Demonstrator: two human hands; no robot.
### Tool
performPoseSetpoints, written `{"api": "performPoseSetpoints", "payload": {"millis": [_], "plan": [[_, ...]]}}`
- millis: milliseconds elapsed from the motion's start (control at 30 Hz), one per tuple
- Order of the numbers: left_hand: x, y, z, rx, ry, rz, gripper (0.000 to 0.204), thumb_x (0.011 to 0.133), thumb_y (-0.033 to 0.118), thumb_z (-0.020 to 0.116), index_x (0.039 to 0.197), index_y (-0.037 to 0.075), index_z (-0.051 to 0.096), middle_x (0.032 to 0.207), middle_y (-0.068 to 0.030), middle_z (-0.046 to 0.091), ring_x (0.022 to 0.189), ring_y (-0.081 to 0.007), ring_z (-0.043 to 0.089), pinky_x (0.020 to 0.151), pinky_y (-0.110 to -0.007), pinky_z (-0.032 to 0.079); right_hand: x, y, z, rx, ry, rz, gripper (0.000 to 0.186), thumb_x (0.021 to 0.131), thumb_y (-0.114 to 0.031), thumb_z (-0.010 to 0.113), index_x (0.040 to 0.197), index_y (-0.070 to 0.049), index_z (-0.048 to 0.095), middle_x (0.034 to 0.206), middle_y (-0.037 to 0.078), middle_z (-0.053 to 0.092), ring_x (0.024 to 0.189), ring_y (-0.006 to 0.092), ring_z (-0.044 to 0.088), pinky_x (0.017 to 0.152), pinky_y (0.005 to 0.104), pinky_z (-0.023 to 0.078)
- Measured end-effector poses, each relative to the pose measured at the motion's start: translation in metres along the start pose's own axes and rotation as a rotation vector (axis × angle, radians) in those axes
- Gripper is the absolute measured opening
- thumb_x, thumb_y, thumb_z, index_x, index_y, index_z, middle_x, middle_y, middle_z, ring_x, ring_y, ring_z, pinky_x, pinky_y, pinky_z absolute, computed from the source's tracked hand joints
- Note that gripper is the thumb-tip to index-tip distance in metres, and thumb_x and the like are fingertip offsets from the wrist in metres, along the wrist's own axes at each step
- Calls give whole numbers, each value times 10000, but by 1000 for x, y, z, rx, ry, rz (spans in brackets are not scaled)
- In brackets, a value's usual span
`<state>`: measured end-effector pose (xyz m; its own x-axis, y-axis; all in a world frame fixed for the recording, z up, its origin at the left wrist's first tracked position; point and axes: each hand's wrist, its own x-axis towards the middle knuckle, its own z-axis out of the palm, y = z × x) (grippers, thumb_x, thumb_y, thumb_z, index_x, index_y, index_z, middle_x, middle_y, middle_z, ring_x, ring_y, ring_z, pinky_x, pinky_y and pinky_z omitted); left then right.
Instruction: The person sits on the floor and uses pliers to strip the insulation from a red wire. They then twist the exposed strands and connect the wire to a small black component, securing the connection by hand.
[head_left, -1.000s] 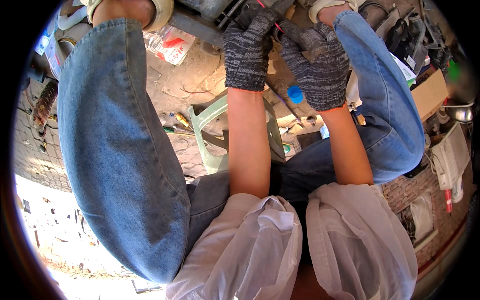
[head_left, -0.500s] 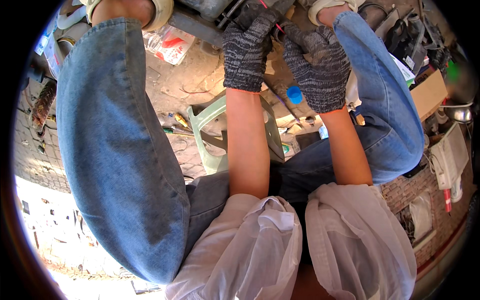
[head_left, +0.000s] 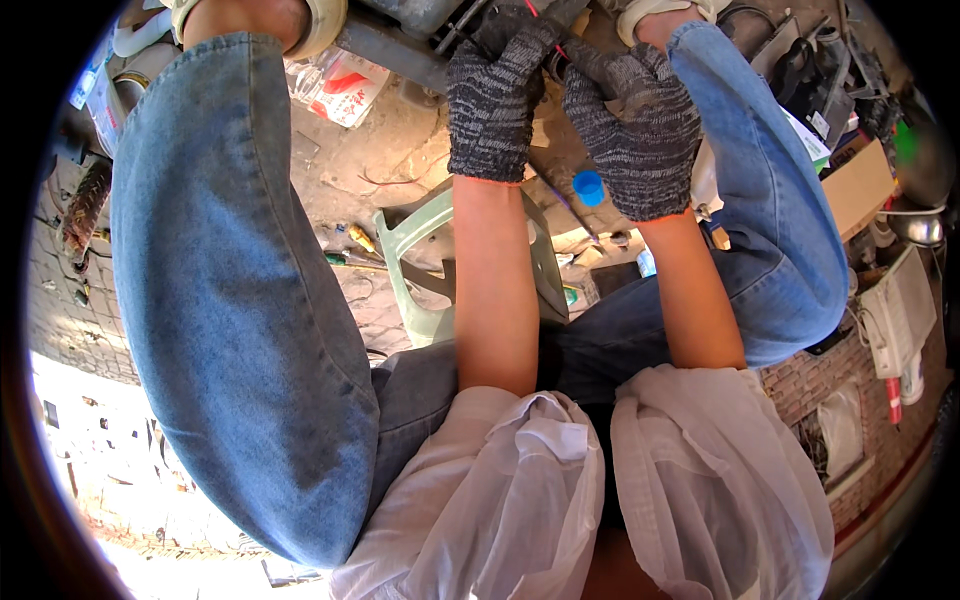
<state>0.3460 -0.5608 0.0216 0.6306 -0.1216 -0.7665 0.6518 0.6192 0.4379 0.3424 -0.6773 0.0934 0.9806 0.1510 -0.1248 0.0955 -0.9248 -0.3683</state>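
Observation:
Both my hands wear dark grey knitted gloves with orange cuffs and work close together at the top middle of the head view. My left hand (head_left: 493, 105) is closed, its fingertips pinching a thin red wire (head_left: 531, 8) that runs up past them. Beside it my right hand (head_left: 640, 135) is curled closed, its fingertips meeting near the wire's lower end; what they grip is hidden. Just beyond my hands sits a dark grey metal machine part (head_left: 395, 50), partly cut off by the upper edge.
Below my forearms stands a pale green plastic stool (head_left: 425, 225). A blue cap (head_left: 588, 188) lies on the floor, with a red-and-white plastic package (head_left: 345, 92) at left. Several tools and parts, plus an open cardboard box (head_left: 858, 190), clutter the right side.
My right hand has shifted slightly up and toward the left one. The middle of the red wire is now covered by my left fingers.

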Motion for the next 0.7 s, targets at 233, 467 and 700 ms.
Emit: {"api": "performPoseSetpoints", "payload": {"millis": [233, 467, 700], "plan": [[0, -1, -1, 4, 37, -55, 193, 835, 203, 705, 908, 24, 697, 712, 16, 626, 544, -55, 463, 487, -198, 309, -5, 0, 3, -16, -10, 51, 178, 806, -249, 680, 913, -108, 704, 828, 71, 644, 815, 266, 608, 740, 382, 480], [3, -15, -6, -55, 56, 78, 119, 800, 147, 747, 880, 68, 709, 702, 27, 630, 512, -46, 488, 446, -215, 338, -11, 5, 9, 45, 42, 38, 200, 816, -269, 673, 891, -85, 689, 830, 67, 648, 843, 262, 610, 764, 384, 471], [4, -17, -8, -71, 38, 46, 109, 807, 143, 739, 885, 73, 709, 693, 27, 620, 512, -45, 486, 441, -215, 330, -14, 7, 11, 128, -2, 115, 179, 828, -253, 659, 856, -77, 666, 823, 74, 641, 840, 262, 607, 754, 381, 466]]}}
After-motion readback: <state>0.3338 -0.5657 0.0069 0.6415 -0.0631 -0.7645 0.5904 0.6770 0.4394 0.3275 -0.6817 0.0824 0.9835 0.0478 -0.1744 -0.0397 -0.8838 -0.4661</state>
